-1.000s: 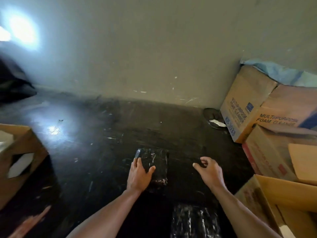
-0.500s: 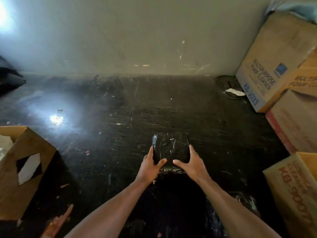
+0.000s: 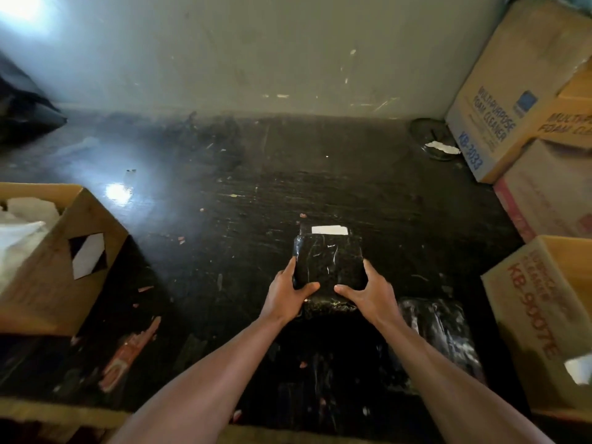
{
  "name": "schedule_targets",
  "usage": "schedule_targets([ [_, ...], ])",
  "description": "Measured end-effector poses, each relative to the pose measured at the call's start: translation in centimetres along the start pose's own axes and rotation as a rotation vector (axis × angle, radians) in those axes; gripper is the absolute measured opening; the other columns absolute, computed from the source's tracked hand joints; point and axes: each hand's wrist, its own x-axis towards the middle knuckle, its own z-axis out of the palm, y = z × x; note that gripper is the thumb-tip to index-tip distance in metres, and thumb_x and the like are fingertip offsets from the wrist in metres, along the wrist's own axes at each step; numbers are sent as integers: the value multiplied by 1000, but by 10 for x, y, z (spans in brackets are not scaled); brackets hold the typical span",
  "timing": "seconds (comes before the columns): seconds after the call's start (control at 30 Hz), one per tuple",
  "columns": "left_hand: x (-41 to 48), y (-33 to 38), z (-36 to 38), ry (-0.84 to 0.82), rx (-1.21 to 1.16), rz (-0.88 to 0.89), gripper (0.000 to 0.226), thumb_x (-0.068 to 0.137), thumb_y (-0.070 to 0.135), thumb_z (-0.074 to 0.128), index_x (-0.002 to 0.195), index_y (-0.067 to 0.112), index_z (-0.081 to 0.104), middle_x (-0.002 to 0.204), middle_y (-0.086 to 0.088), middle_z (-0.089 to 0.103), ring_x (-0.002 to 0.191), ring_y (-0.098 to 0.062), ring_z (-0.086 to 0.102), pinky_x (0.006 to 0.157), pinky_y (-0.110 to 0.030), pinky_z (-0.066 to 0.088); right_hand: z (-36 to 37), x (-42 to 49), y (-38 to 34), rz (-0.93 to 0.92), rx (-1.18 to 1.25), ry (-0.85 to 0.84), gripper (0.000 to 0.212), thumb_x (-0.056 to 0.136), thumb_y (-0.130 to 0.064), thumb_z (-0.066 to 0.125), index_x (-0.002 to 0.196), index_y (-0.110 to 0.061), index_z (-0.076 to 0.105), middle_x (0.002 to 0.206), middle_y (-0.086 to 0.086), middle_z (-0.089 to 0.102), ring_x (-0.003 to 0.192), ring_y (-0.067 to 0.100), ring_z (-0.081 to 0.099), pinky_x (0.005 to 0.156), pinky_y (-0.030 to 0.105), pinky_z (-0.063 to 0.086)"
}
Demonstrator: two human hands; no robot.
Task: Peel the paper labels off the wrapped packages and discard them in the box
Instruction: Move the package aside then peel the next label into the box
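Note:
A black plastic-wrapped package is held at the middle of the dark floor, tilted up at its near end. My left hand grips its left near corner and my right hand grips its right near corner. A white paper label shows along the package's far edge. A second black wrapped package lies on the floor to the right of my right forearm. An open cardboard box holding white paper stands at the left.
Stacked cardboard cartons marked foam cleaner fill the right side against the wall. Another open carton stands at the near right. A round dark dish with a white scrap lies by the wall. A black bag sits far left.
My right hand came onto the package, joining the left. Both hands have tipped the package, and its white label now shows at the far edge.

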Motion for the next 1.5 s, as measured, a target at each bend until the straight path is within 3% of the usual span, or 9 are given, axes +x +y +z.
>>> schedule_targets([
  [0.1,-32,-16,7,2,-12,37,78,80,53,74,148,35,39,126,11,63,117,-5,59,101,-28,46,6,-40,11,-26,6,1,95,79,-43,81,153,-9,32,147,9,51,135,24,48,107,31,38],
  [0.2,-63,-35,18,17,-19,-20,89,72,66,72,149,40,34,130,10,61,120,-6,57,104,-34,46,16,-69,26,-29,6,-20,96,80,-41,80,154,-10,28,149,11,48,137,26,45,109,34,37],
  [0.37,-97,-59,31,28,-32,-68,80,84,43,75,151,35,34,129,9,60,117,-5,56,101,-30,46,39,-100,47,6,-16,-51,99,82,-42,78,157,-11,21,153,11,42,140,26,42,110,36,36],
  [0.5,-109,-62,38,8,-17,-84,61,92,25,70,145,30,41,115,19,61,100,8,56,80,-9,40,50,-110,56,64,-11,-70,100,83,-40,77,158,-12,17,150,11,47,136,26,46,109,39,42],
  [0.77,-99,-31,34,84,-4,-77,53,94,28,63,143,31,43,133,1,55,125,-17,52,104,-43,46,47,-105,42,23,-91,31,84,90,-38,68,157,-12,22,155,10,39,140,27,41,110,40,39],
  [0.9,-79,-6,18,111,-7,-65,57,96,25,62,149,20,39,142,-3,48,133,-22,46,110,-41,39,23,-82,19,-19,-64,75,81,93,-36,67,156,-11,24,156,9,37,143,27,37,111,40,36],
  [1.03,-53,14,7,126,40,-55,48,95,26,62,141,22,48,130,7,50,124,-15,50,100,-30,40,-3,-50,0,-43,-49,115,76,93,-35,66,155,-12,28,153,9,41,139,27,42,107,40,39],
  [1.17,-20,27,0,110,54,-53,44,90,30,66,133,26,54,125,4,61,114,-16,60,99,-41,50,-16,-13,-13,-30,-50,145,77,91,-34,68,155,-14,29,153,9,43,139,26,42,108,41,39],
  [1.5,75,31,-8,27,134,-53,67,82,38,74,142,25,48,136,4,60,121,-15,58,99,-40,51,-6,96,-28,-5,-130,116,68,91,-28,70,150,-13,41,150,7,49,138,22,46,109,36,39],
])
